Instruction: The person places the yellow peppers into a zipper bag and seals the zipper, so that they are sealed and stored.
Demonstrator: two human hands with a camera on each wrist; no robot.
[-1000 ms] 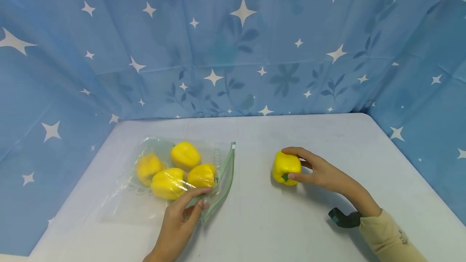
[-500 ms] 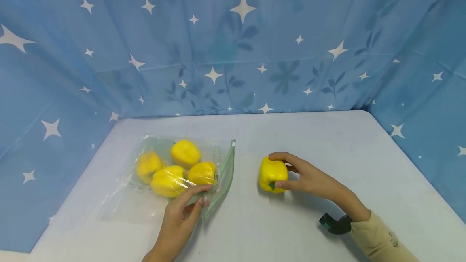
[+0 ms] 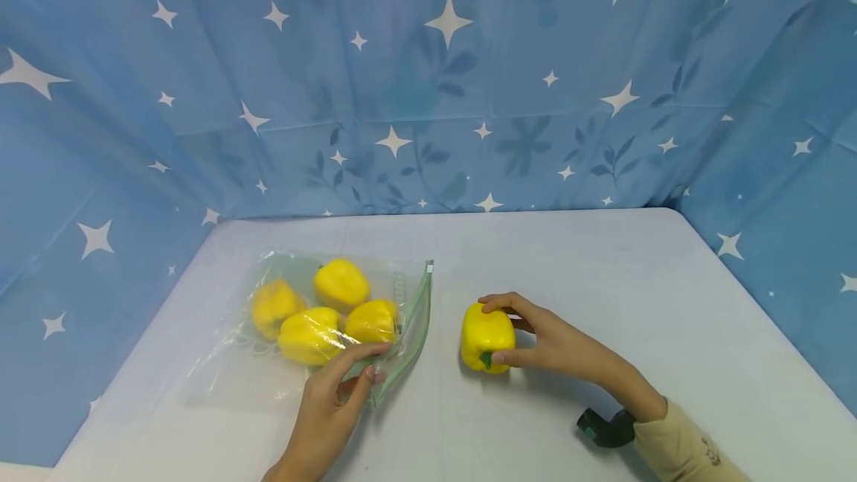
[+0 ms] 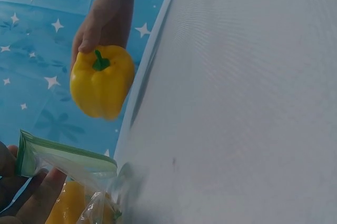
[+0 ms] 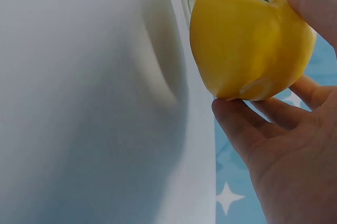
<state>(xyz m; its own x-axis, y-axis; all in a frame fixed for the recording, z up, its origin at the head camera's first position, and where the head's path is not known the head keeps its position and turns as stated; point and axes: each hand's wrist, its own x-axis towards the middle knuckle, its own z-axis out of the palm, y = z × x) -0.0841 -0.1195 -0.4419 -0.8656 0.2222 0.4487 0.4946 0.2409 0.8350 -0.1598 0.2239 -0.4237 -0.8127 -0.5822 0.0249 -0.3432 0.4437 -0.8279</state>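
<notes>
My right hand point(image 3: 552, 344) grips a yellow bell pepper point(image 3: 486, 337) with a green stem, thumb near the stem and fingers on the opposite side. The right wrist view shows this bell pepper point(image 5: 253, 40) held between thumb and fingertips. To its left lies a clear zip bag point(image 3: 230, 374) with a green zip edge point(image 3: 418, 329), its mouth facing the held pepper. Several yellow bell peppers point(image 3: 311, 337) are inside the bag. My left hand point(image 3: 328, 407) pinches the near side of the bag's mouth, and in the left wrist view its fingers point(image 4: 45, 195) spread the green edge apart.
A white table point(image 3: 535, 437) lies under everything. Blue curtains point(image 3: 428, 80) with white stars stand behind it and at both sides. A dark wrist-worn device point(image 3: 605, 428) sticks out beside the right sleeve point(image 3: 683, 441).
My right hand has carried the bell pepper leftward and a little nearer to me, toward the bag's mouth. The left hand and the bag have stayed in place.
</notes>
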